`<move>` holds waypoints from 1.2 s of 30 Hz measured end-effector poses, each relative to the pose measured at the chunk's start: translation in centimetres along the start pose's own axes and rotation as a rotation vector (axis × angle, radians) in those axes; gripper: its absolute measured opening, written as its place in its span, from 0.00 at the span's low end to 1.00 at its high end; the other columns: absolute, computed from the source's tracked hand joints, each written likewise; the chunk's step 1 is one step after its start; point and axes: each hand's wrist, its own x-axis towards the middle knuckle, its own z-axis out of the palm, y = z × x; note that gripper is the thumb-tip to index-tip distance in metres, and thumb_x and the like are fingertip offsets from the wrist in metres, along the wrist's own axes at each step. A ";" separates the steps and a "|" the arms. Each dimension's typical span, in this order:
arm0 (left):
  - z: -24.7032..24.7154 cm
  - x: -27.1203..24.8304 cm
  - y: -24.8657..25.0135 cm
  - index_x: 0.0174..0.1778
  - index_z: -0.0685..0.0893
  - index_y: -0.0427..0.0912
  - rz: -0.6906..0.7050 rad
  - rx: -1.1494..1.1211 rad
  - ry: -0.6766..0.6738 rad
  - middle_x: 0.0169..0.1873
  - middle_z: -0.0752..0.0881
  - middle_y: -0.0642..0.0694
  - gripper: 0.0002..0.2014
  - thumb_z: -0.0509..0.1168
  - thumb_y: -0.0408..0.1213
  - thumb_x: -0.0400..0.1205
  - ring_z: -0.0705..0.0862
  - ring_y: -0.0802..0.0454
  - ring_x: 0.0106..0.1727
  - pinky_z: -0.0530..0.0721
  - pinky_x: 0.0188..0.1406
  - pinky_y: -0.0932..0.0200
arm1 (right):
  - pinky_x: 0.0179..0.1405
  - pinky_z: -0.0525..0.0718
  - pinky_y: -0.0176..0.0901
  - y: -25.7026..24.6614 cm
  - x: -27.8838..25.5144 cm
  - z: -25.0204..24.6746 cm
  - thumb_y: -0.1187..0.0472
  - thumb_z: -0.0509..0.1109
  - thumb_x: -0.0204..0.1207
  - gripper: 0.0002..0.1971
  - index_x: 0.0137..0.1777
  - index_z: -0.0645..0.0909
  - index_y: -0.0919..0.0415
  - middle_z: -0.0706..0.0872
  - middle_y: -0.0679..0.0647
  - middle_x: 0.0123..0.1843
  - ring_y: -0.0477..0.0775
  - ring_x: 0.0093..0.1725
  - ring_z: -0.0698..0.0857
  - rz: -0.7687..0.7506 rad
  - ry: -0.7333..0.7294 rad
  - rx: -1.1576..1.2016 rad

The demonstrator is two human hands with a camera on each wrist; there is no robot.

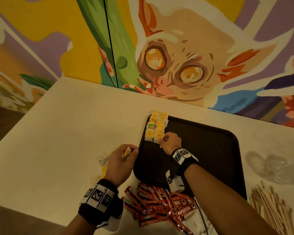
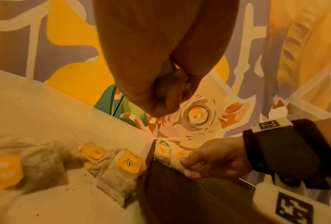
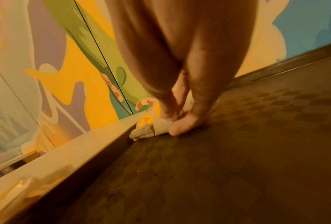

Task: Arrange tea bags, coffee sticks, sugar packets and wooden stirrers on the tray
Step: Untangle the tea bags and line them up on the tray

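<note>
- Right hand [image 1: 171, 144]: fingers pinch the nearest tea bag [image 1: 159, 135] of the rows at the tray's far-left corner.
- Left hand [image 1: 121, 159]: just left of the tray [image 1: 210, 150], curled round one tea bag [image 1: 126, 152], above the bench [image 1: 58, 133].
- Tea bag rows [image 1: 156, 127]: two columns, yellow tags up, along the tray's left rim.
- Loose tea bags [image 2: 122, 166]: on the bench, left of the tray.
- Coffee sticks [image 1: 159, 204]: heaped at the tray's near edge.
- Wooden stirrers [image 1: 270, 206]: right of the tray.

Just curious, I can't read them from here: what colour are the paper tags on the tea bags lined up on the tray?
Yellow, on the tea bags; one tag also bears green. Head view shows it best.
</note>
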 end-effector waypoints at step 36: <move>-0.1 -0.5 4.5 0.56 0.85 0.32 -0.394 -0.674 -0.192 0.41 0.92 0.43 0.19 0.54 0.42 0.89 0.91 0.49 0.42 0.89 0.38 0.53 | 0.49 0.90 0.44 -4.0 -14.0 -2.6 0.55 0.76 0.76 0.09 0.55 0.85 0.53 0.85 0.46 0.46 0.46 0.44 0.88 -0.451 -0.146 0.174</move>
